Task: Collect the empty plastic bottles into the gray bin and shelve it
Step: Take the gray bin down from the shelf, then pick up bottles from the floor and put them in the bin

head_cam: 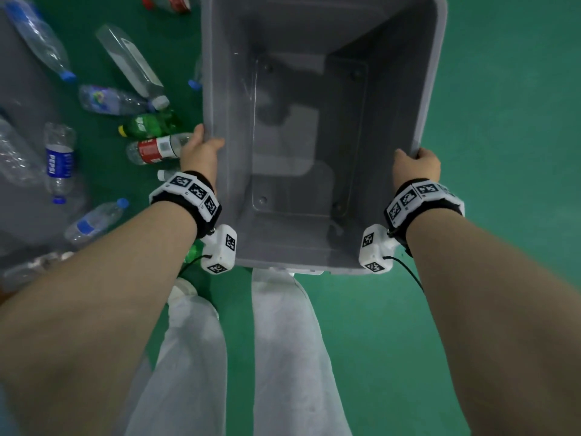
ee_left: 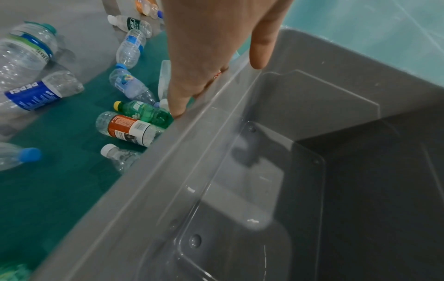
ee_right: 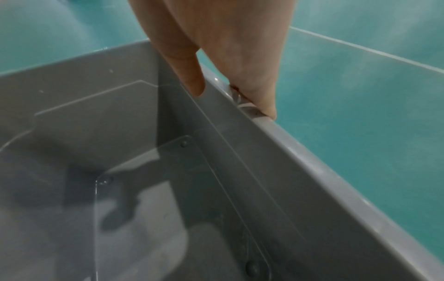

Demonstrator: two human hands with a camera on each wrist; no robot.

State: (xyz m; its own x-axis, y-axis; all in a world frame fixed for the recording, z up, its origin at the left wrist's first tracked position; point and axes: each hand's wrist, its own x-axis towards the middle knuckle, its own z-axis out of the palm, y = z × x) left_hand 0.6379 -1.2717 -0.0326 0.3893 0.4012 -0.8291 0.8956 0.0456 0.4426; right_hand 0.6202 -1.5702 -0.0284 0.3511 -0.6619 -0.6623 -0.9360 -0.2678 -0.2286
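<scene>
The gray bin (head_cam: 232, 190) hangs in front of me, held by both long rims, with nothing inside it. My left hand (head_cam: 201, 149) grips the left rim (ee_left: 168, 161), thumb inside the wall and fingers under the lip. On the opposite rim (ee_right: 300, 144) my right hand (head_cam: 415, 165) holds the same way, thumb (ee_right: 192, 79) inside. Several empty plastic bottles lie on the floor left of the bin: a green one (head_cam: 147, 124), a red-labelled one (head_cam: 154, 149), a blue Pepsi one (head_cam: 58, 162) and a long clear one (head_cam: 129, 58).
The floor (head_cam: 503, 121) is green, with a grey patch (head_cam: 19, 105) at the far left under some bottles. My white trouser legs (head_cam: 283, 341) stand below the bin. More bottles (ee_left: 134, 22) lie farther off. Right of the bin the floor is bare.
</scene>
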